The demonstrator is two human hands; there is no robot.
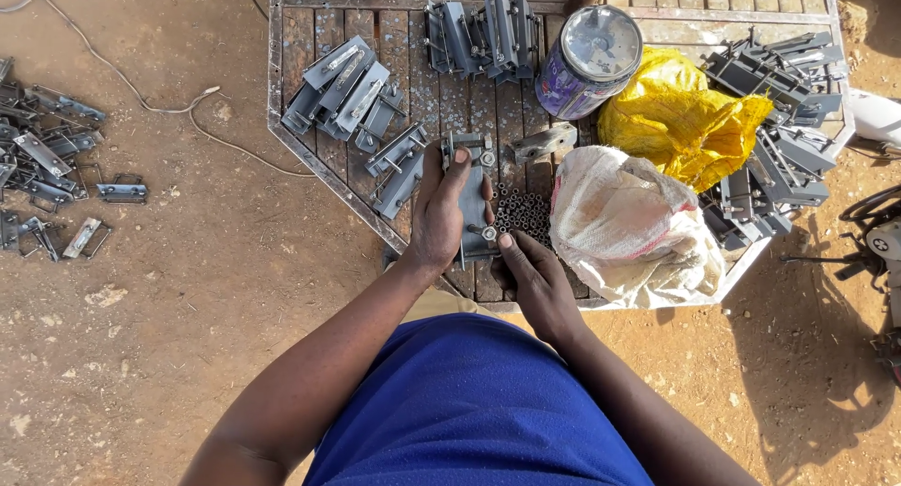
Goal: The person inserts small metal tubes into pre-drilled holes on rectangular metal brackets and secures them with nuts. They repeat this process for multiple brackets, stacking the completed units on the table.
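Left hand (pixel 439 214) grips grey bracket (pixel 474 200); right hand (pixel 533 280) seemingly pinches its nut (pixel 489 233).

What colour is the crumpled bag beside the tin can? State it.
Yellow; the crumpled bag right of the tin can, seen in the head view.

A dented purple tin can (pixel 588 62) stands beside a crumpled yellow plastic bag (pixel 683 120) and a white woven sack (pixel 631 225).
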